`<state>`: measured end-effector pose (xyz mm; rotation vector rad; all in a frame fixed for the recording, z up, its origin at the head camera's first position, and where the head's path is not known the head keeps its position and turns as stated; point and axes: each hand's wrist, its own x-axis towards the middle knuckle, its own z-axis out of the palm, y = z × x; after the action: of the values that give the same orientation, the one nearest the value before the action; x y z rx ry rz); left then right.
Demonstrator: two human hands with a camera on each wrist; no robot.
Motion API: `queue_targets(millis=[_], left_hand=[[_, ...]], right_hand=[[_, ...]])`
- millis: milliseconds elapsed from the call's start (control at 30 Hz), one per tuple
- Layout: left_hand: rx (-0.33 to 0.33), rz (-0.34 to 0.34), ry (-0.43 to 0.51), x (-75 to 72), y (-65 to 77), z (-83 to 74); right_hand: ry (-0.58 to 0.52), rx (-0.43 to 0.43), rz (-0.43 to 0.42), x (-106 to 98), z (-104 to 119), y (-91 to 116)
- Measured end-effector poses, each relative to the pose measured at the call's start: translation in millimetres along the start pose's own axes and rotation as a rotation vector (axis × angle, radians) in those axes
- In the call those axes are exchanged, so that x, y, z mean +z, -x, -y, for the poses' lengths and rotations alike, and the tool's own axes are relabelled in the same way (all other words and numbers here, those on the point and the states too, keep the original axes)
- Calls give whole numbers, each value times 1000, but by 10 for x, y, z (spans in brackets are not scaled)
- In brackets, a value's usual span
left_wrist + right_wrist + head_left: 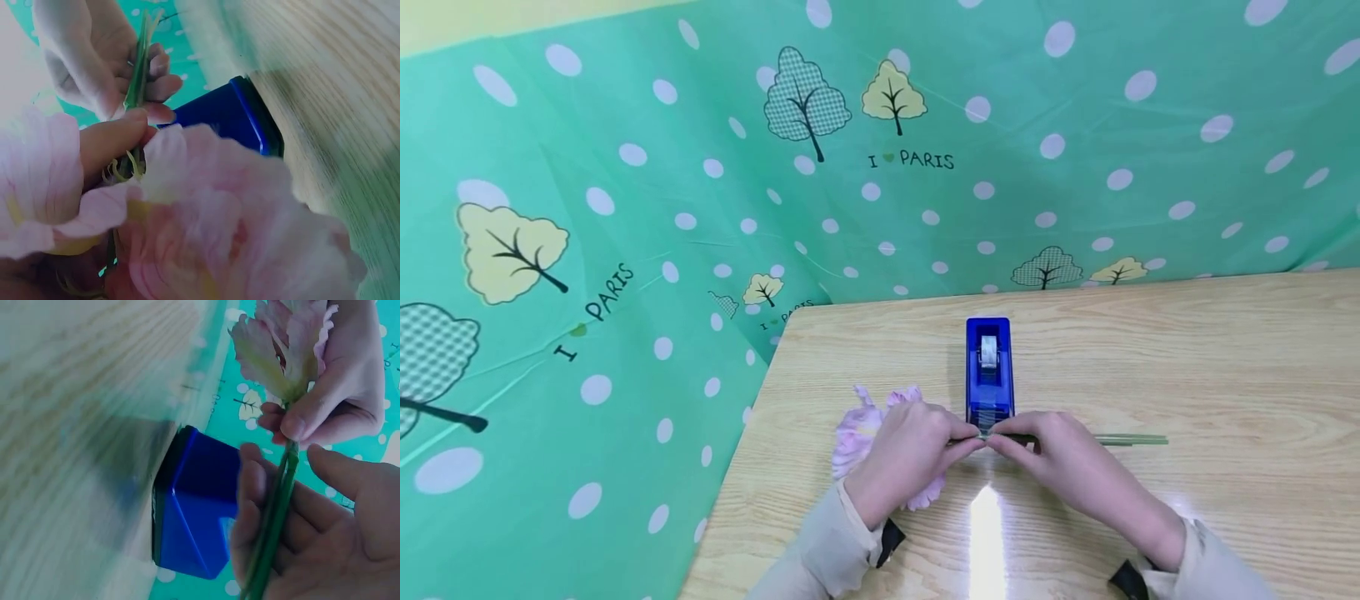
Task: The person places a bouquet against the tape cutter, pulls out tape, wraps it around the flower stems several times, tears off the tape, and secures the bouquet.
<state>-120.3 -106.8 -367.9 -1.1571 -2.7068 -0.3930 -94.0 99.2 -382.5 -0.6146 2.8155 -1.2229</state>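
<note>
Fingers (964, 430) meet on the stems (1142, 439) at the tape dispenser (991, 392)

We find the left hand (913, 442) pinching the stems between thumb and finger, just below the pink flowers (854, 442). The right hand (1067, 454) curls its fingers round them just beside that pinch; in the right wrist view its thumb stands apart from the stems. The stems run sideways before the dispenser's near end, over the desk (1225, 358), free ends pointing right. We cannot tell whether any tape (988, 352) touches them. In our judgement, steadying them well calls for a firm left pinch, stems aligned side by side, flowers clear of the dispenser, and light pressure from the right.
</note>
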Motion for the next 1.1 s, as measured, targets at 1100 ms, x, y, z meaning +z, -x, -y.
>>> queue_targets(millis=[1100], left_hand=[[-105,-31,-116,-22,28,-143]], right_hand=[[-18,-14,5,-5,-19,10]])
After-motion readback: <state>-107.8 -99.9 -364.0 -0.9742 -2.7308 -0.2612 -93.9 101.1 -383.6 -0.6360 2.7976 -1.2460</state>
